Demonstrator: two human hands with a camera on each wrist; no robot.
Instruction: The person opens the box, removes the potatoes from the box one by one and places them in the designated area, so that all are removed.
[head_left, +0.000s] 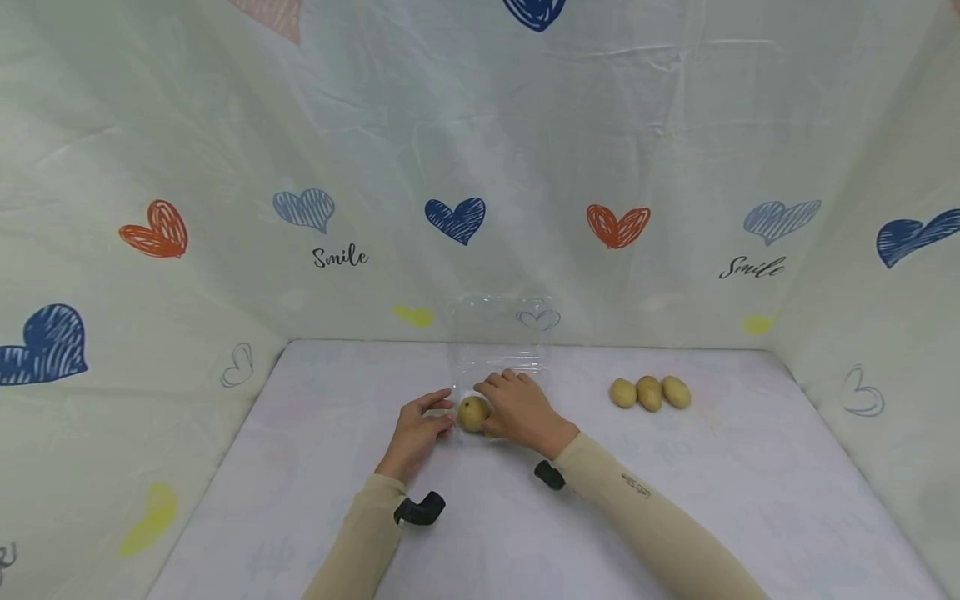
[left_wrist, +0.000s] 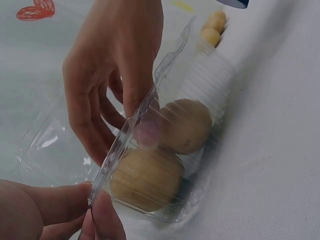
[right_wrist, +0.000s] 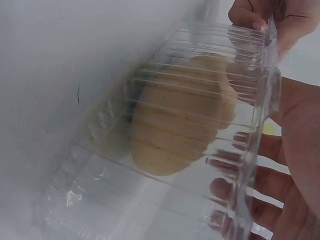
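A clear plastic clamshell box [head_left: 501,360] lies on the table with its lid raised at the back. Two potatoes rest inside, as the left wrist view shows: a nearer potato [left_wrist: 147,182] and one beside it, another potato [left_wrist: 187,125]. My left hand [head_left: 415,435] pinches the box's rim between thumb and fingers at the left corner. Over the box is my right hand [head_left: 521,412], its thumb down at the potatoes. Its fingers [right_wrist: 270,182] are spread and loosely bent, seen through the ribbed wall, apart from the potato in the right wrist view.
Three more potatoes [head_left: 649,393] lie in a row on the white table [head_left: 570,533], to the right of the box. A white sheet [head_left: 390,150] printed with hearts and the word Smile hangs behind and at both sides.
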